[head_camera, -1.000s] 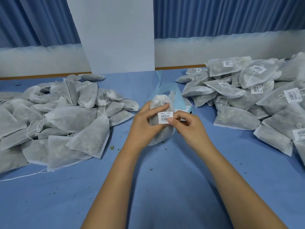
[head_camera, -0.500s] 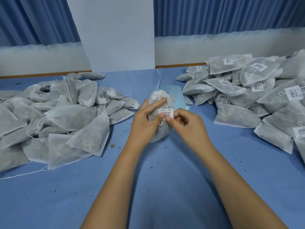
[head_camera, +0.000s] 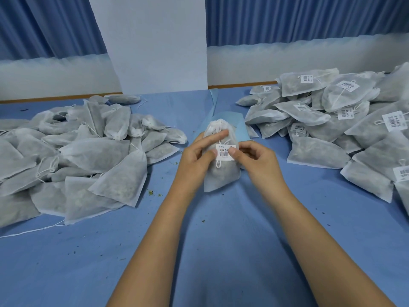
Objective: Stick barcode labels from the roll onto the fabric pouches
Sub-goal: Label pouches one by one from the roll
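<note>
At frame centre my left hand [head_camera: 194, 156] grips the pouch [head_camera: 221, 176], thumb on the label [head_camera: 225, 152]; my right hand [head_camera: 254, 158] pinches the label's right edge. I judge it best to rub both thumbs outward, pressing the corners flat over the drawstring [head_camera: 218, 165].

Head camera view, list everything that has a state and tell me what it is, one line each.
Pouch: drawstring pulled shut, held in both hands.
Label: on the pouch front, thumbs on both edges.
Left hand: grips the pouch, thumb on the label.
Right hand: pinches the label's right edge.
Left pile: pouches show no labels.
Right pile: pouches labelled.
</note>
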### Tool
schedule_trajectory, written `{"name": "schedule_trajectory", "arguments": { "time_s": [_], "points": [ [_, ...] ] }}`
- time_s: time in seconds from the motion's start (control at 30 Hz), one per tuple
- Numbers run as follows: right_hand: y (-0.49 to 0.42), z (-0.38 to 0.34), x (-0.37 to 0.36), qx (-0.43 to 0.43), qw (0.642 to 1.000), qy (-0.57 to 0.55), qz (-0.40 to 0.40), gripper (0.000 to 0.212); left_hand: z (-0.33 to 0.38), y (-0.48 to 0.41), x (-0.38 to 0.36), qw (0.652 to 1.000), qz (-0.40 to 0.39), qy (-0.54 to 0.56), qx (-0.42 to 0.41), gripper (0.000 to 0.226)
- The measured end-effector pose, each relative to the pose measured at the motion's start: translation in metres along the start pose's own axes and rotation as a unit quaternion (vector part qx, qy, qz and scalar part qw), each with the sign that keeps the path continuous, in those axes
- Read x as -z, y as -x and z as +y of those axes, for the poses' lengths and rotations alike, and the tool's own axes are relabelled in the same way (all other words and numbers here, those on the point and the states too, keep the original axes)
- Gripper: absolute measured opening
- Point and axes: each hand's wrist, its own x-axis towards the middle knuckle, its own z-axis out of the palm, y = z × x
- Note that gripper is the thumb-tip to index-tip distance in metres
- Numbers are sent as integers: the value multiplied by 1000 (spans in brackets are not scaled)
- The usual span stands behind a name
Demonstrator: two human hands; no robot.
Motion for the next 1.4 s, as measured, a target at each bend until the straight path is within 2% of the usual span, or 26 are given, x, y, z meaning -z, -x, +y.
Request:
{"name": "schedule_trajectory", "arguments": {
  "time_s": [0.1,0.23,0.3,0.37,0.47,0.57,0.63,0.73,0.87,0.93,1.0,1.03,1.1,1.13,1.17,1.2,1.27,1.33,1.4],
  "points": [
    [0,2,0,15,1000,-2,14,6,-3,-1,-4,999,18,-43,-6,34],
    [3,-1,2,-20,999,-27,-23,9,0,-1,-3,999,25,-48,-7,44],
    [7,-3,4,-30,999,-13,-20,8,3,1,-1,998,21,-54,-20,57],
    [13,-4,9,-25,1000,6,11,10,5,3,-6,995,7,-96,4,67],
    [24,-6,20,-40,999,2,32,16,1,8,-25,988,32,-138,53,64],
    [37,-8,38,-119,991,-37,-56,17,2,10,-43,981,105,-126,99,50],
    [45,-8,51,-152,983,-44,-93,21,3,10,-55,977,104,-134,128,48],
    [55,-10,69,-177,981,-49,-65,25,5,14,-75,972,63,-151,166,46],
    [66,-13,91,-175,984,15,4,23,12,23,-98,953,-63,-178,236,35],
    [72,-14,103,-184,982,35,-1,21,16,25,-105,939,-124,-153,282,33],
    [75,-21,114,-197,980,23,-4,16,22,20,-113,929,-159,-167,289,29],
    [71,-27,120,-188,982,-21,11,13,27,15,-118,939,-148,-133,281,26],
    [55,-44,131,-120,976,-167,76,15,42,3,-134,956,-111,51,266,18],
    [44,-53,136,-79,963,-232,116,18,49,-4,-144,954,-95,139,248,13],
    [34,-61,139,-55,948,-275,151,19,54,-10,-152,953,-80,184,227,9],
    [25,-65,141,-51,937,-298,174,18,56,-15,-160,959,-66,178,212,10],
    [17,-63,138,-80,935,-301,172,17,52,-16,-172,976,-46,80,197,15],
    [18,-52,126,-100,953,-257,122,18,45,-11,-178,976,-43,18,214,36],
    [24,-37,111,-110,972,-185,93,25,37,-4,-179,972,-42,1,231,41]
  ]
}}
